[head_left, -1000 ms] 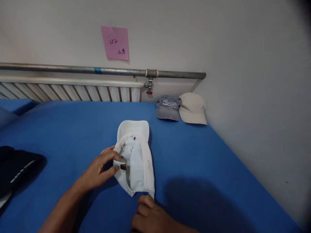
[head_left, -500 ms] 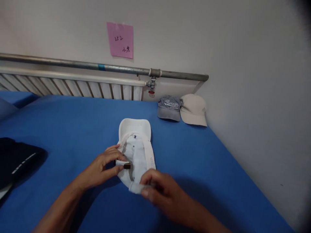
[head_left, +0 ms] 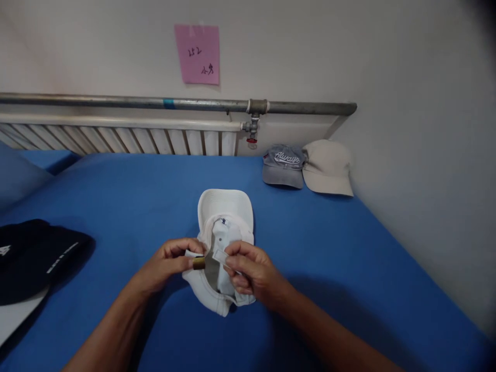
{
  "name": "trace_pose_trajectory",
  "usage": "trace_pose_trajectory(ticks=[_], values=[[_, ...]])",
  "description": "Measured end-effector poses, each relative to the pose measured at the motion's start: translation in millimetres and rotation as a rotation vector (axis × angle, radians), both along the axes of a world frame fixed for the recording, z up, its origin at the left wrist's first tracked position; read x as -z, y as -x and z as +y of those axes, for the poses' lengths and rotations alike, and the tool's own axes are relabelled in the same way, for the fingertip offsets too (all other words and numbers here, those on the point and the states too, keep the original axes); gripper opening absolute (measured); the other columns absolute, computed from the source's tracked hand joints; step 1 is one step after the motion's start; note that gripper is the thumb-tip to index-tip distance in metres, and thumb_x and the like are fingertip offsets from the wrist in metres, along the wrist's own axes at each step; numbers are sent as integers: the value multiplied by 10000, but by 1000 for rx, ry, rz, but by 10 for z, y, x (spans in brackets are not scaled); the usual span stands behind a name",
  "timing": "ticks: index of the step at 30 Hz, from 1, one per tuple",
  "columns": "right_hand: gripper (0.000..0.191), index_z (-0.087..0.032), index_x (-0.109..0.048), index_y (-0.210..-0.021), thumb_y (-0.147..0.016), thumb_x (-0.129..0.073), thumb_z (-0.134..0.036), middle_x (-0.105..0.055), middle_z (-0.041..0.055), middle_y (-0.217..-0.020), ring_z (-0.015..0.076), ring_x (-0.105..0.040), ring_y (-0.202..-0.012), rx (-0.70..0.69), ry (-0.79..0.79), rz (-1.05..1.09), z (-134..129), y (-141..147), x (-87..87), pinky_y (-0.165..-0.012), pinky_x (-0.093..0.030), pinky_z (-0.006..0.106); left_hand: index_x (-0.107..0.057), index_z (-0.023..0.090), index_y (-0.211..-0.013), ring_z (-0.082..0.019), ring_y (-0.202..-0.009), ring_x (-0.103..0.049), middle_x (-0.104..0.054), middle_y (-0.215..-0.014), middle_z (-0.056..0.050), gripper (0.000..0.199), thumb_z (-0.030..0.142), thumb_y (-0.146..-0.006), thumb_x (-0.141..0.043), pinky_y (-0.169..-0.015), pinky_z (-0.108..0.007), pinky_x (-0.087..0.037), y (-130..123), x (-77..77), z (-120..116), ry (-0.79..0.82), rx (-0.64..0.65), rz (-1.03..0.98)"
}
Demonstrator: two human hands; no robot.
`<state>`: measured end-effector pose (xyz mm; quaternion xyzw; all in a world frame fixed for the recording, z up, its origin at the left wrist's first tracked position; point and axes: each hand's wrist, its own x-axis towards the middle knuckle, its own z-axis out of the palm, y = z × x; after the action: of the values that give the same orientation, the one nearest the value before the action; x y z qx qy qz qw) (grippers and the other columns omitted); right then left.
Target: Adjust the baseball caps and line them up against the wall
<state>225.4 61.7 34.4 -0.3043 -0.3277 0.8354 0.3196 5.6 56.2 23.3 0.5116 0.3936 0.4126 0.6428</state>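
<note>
A white baseball cap point(head_left: 226, 202) lies upside down on the blue surface, its brim pointing away from me and its inside facing up. My left hand point(head_left: 172, 261) pinches the brass-coloured metal buckle point(head_left: 199, 263) at the cap's back left. In my right hand point(head_left: 253, 271), thumb and fingers are closed on the loose end of the cap's white strap point(head_left: 220, 256). That strap end is held over the cap's opening, a short gap from the buckle. A small dark logo shows inside the crown.
At the back right sit a grey cap point(head_left: 284, 165) with white lettering and a beige cap point(head_left: 327, 168), side by side near the wall. Dark navy caps point(head_left: 34, 263) and a white brim lie at the left. A radiator point(head_left: 155, 139) and pipe run along the back.
My right hand has moved up and inward from the cap's rear edge, now holding the strap end near the buckle. My left hand stays on the buckle. The camera view has shifted slightly.
</note>
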Motion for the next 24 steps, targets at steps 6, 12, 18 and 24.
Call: trace_pose_trajectory(ticks=[6, 12, 18, 24], values=[[200, -162, -596, -761, -700, -746, -280, -539, -73, -542, 5, -350, -368, -61, -83, -1, -20, 12, 2, -339, -220, 139, -700, 155, -705, -148, -694, -518, -590, -687, -16, 120, 263, -745, -735, -657, -271, -393, -23, 28, 9, 24, 82, -142], [181, -162, -609, -760, -707, -745, -268, -552, -72, -571, -2, -361, -372, -92, -74, 41, -20, 64, 23, -339, -214, 137, -694, 149, -690, -145, -667, -532, -612, -684, -23, 179, 309, -752, -744, -631, -258, -403, -66, -3, -4, 57, 144, -227], [172, -155, -615, -754, -712, -746, -258, -546, -71, -571, -4, -357, -368, -123, -74, 48, -39, 109, 6, -332, -215, 137, -632, 133, -603, -123, -588, -478, -542, -588, -5, 313, 389, -704, -782, -574, -231, -379, -142, -56, -27, 101, 123, -272], [147, -157, -628, -744, -706, -746, -235, -558, -69, -563, -2, -372, -372, -130, -59, 71, -33, 117, 21, -327, -231, 133, -659, 130, -632, -118, -601, -518, -599, -635, -18, 283, 367, -684, -804, -575, -218, -401, -153, -43, -35, 157, 103, -273]])
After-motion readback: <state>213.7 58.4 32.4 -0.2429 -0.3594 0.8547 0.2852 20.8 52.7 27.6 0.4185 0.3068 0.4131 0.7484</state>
